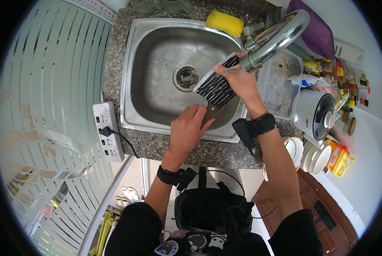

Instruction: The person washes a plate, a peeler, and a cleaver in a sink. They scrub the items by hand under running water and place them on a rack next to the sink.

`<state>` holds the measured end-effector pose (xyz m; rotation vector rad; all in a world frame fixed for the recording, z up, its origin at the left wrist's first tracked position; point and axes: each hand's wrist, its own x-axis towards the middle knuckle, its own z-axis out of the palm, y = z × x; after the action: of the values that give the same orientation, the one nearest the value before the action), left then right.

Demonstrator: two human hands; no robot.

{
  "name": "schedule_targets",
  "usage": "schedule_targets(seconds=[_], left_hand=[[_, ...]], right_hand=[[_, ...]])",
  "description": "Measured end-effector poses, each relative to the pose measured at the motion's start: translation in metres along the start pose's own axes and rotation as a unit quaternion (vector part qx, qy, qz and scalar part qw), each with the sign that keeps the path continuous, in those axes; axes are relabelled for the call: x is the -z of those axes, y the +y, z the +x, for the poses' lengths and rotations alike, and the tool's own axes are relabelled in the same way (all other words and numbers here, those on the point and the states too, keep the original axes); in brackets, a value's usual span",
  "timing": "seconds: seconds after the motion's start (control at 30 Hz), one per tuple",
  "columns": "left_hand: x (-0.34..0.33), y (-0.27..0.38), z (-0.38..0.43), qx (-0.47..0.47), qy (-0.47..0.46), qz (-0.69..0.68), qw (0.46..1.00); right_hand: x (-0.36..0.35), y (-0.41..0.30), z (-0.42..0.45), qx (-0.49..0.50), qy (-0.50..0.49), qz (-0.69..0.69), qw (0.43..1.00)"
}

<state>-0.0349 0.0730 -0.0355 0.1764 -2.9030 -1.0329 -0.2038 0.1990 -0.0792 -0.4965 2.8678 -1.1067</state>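
A cleaver (217, 85) with a black-and-silver patterned blade is held tilted over the right part of the stainless steel sink (159, 64). My left hand (188, 124) grips its brown riveted handle (211, 112). Across the blade's far part lies my right hand (242, 80), its thumb on the upper face and the other fingers partly hidden; the fingertips are blurred. Directly above that hand is the mouth of the chrome faucet (274, 38), with what looks like a little water at the blade. The sink drain (187, 77) shows to the left of the blade.
A yellow sponge (225, 23) sits on the sink's back rim. Right of the sink stand a clear plastic container (279, 86), a white cooker (314, 112) and stacked bowls (319, 158). At left, a power strip (108, 131) with a plugged cord lies beside a frosted glass panel (56, 96).
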Motion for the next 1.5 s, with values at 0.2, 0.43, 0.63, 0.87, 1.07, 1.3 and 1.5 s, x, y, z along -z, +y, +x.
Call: schedule_targets(seconds=[0.2, 0.43, 0.63, 0.87, 1.07, 1.3, 1.5], left_hand=[[0.002, 0.005, 0.003, -0.010, 0.018, -0.004, 1.000], [0.000, 0.002, 0.001, 0.000, 0.019, -0.008, 1.000], [0.000, 0.003, 0.000, -0.009, 0.019, -0.010, 1.000], [-0.001, 0.002, -0.005, 0.007, 0.007, -0.002, 1.000], [-0.002, 0.001, -0.009, 0.003, 0.019, 0.001, 1.000], [-0.002, 0.001, -0.011, 0.006, 0.019, -0.002, 1.000], [0.000, -0.006, -0.017, 0.008, 0.039, 0.000, 0.999]], right_hand=[[0.015, 0.009, 0.021, -0.148, -0.006, 0.099, 0.984], [0.006, 0.008, 0.011, -0.087, 0.005, 0.132, 0.987], [0.009, 0.017, 0.021, -0.134, 0.013, 0.133, 0.982], [0.010, -0.001, 0.015, -0.168, 0.007, 0.157, 0.973], [0.020, -0.019, 0.015, -0.266, -0.003, 0.315, 0.911], [0.016, -0.010, 0.017, -0.261, 0.000, 0.299, 0.918], [0.013, -0.004, 0.014, -0.292, -0.027, 0.412, 0.863]])
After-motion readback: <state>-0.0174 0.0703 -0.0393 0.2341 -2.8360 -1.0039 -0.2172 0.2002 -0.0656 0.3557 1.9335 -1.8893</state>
